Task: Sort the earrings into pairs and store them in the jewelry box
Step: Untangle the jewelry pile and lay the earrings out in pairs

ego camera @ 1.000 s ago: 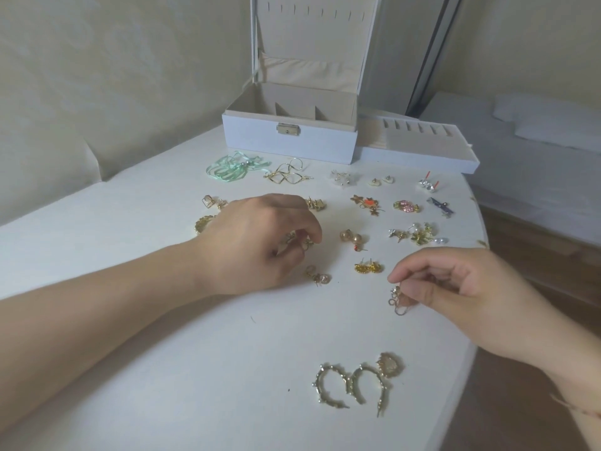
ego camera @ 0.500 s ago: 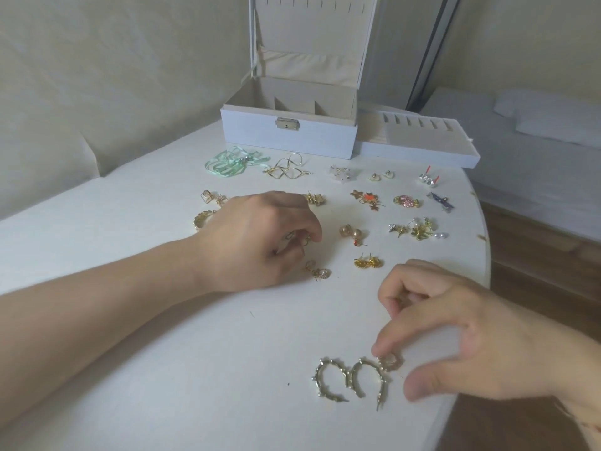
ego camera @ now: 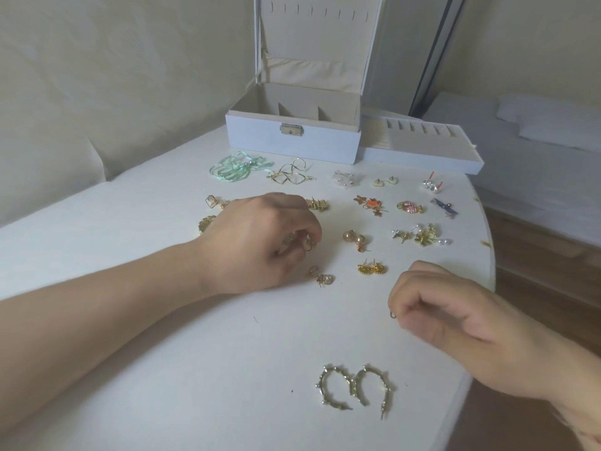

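Observation:
Many earrings lie in pairs on the white table [ego camera: 162, 369]. The open white jewelry box [ego camera: 260, 138] stands at the back, its removed tray [ego camera: 422, 157] beside it on the right. My left hand [ego camera: 257, 245] rests mid-table, fingertips pinching a small gold earring [ego camera: 308, 244]. My right hand [ego camera: 455, 317] hovers near the right edge, fingers curled round a small ring earring [ego camera: 393, 315] that pokes out at the fingertips. A pair of large gold hoops [ego camera: 354, 388] lies close to me. A small gold dangle earring [ego camera: 322, 277] sits just right of my left hand.
Green ribbon earrings [ego camera: 234, 167], gold twisted wires [ego camera: 289, 175], orange star pieces [ego camera: 370, 203], gold balls [ego camera: 354, 239] and yellow studs [ego camera: 372, 268] are spread between the hands and the box. The table's curved edge [ego camera: 491, 255] drops off at the right; a bed [ego camera: 536, 151] lies beyond.
My right hand dipped to the small gold piece beside the hoops, then rose back to the right; that piece no longer lies there. My left hand stayed put.

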Tool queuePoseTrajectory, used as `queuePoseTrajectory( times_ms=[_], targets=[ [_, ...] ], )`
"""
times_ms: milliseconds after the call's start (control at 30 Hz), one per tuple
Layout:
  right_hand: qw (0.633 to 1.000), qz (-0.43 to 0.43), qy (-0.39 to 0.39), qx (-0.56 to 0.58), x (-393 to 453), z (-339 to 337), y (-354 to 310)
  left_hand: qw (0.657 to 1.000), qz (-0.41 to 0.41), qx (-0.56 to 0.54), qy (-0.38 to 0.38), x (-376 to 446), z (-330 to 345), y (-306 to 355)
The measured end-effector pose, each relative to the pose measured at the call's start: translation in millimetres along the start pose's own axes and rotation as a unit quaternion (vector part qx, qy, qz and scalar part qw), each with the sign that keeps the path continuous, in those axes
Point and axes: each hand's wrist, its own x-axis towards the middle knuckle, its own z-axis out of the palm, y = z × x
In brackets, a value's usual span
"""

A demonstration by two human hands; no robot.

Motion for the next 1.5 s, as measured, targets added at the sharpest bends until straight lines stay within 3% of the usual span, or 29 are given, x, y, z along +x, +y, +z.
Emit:
queuePoseTrajectory(
  times_ms=[300,433,567,633,833,1067,1233,1500],
  targets=[
    [0.960,0.111,0.220,0.130,4.4,-10.1,20.9,1.000,-0.012,0.012,0.000,0.0,1.9,-3.2],
    [0.970,0.115,0.184,0.113,2.8,-13.5,19.5,1.000,-0.016,0.024,0.006,-1.3,2.4,-4.7],
    [0.991,0.095,0.034,-0.093,0.7,-10.8,10.0,0.999,-0.015,0.044,0.014,-1.2,1.1,-3.4],
    [0.986,0.098,0.012,-0.133,2.6,-10.7,9.8,0.998,-0.014,0.059,0.016,-1.2,0.1,-1.1],
    [0.992,0.108,0.066,0.008,6.9,-15.8,16.2,0.996,-0.010,0.083,0.013,-1.3,-1.5,1.6],
    [0.972,0.107,0.167,0.124,8.6,-18.3,37.5,0.991,-0.088,0.086,0.056,1.3,-7.4,-9.7],
    [0.960,0.113,0.234,0.104,18.1,-16.6,36.3,0.992,-0.074,0.094,0.027,-0.8,-2.0,-7.8],
    [0.965,0.113,0.232,0.038,11.1,-23.6,39.4,0.993,-0.068,0.095,0.022,-1.1,-2.5,-7.0]
  ],
)
